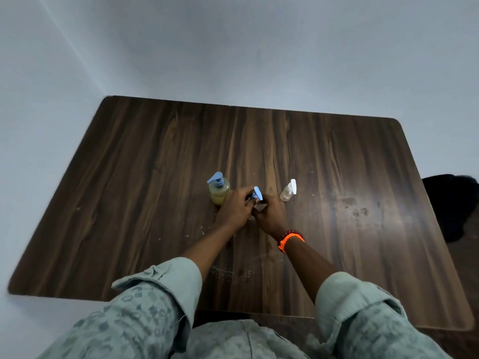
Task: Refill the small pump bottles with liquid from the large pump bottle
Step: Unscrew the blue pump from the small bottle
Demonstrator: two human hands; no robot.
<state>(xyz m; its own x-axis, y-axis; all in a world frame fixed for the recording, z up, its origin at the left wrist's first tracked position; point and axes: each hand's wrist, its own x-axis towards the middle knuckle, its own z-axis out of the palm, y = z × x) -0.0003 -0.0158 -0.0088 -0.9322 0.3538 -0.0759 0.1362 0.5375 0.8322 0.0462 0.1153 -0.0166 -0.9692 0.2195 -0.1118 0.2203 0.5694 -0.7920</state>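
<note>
Dark wooden table (337, 177), large yellow-filled pump bottle (219, 190) left, white-topped small bottle (288, 191) right, left hand (234, 207) and right hand (270, 215) gripping blue-topped small bottle (256, 194) between.

Dark wooden table (155, 177) — large pump bottle (219, 190), white-pump small bottle (288, 191) standing.

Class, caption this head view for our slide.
Both hands, left hand and right hand, grip a small blue-pump bottle beside the large pump bottle.

A bare indoor room, type unclear: a dark wood-grain table (324, 177) stands pushed into a corner of plain pale walls (233, 47), pump bottles (219, 189) on it.
</note>
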